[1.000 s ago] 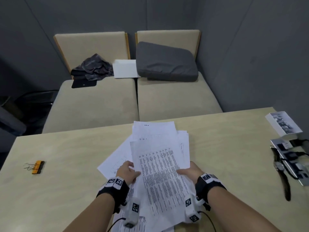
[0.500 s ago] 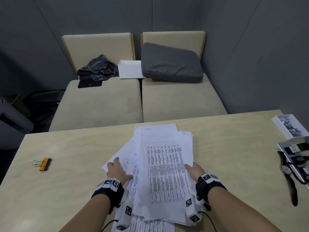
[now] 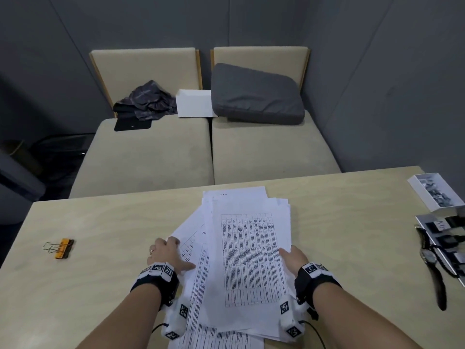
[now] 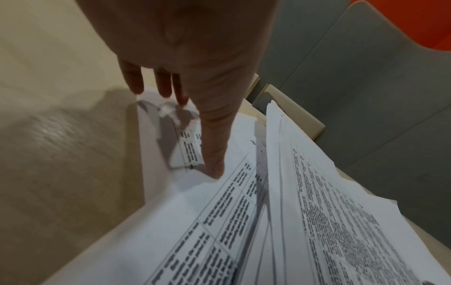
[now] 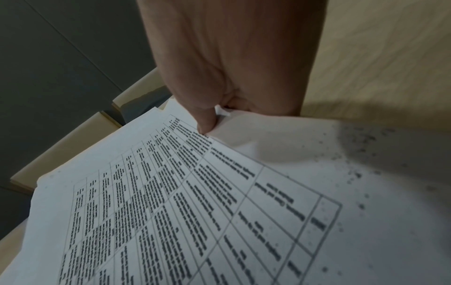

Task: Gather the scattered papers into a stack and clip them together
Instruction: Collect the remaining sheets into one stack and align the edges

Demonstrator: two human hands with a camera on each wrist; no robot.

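Note:
A loose pile of printed white papers (image 3: 251, 248) lies fanned on the table's middle. My left hand (image 3: 168, 253) lies flat at the pile's left edge, its straight fingers (image 4: 212, 146) touching a lower sheet (image 4: 171, 192). My right hand (image 3: 292, 258) grips the right edge of the upper sheets (image 5: 195, 192), thumb (image 5: 207, 121) on top and fingers hidden beneath. An orange binder clip (image 3: 63, 248) lies far left on the table, apart from both hands.
The table (image 3: 100, 285) carries a white box of small metal pieces (image 3: 435, 195), a wristwatch (image 3: 430, 258) and dark gear at its right edge. Behind it stand two beige seats (image 3: 266, 149) with a grey cushion (image 3: 254, 96), a white box (image 3: 193, 103) and dark clothing (image 3: 148, 102).
The top sheets have swung round to lie straight over the pile. My left hand has slid outward to the left edge of the lower sheets. The right hand keeps its grip.

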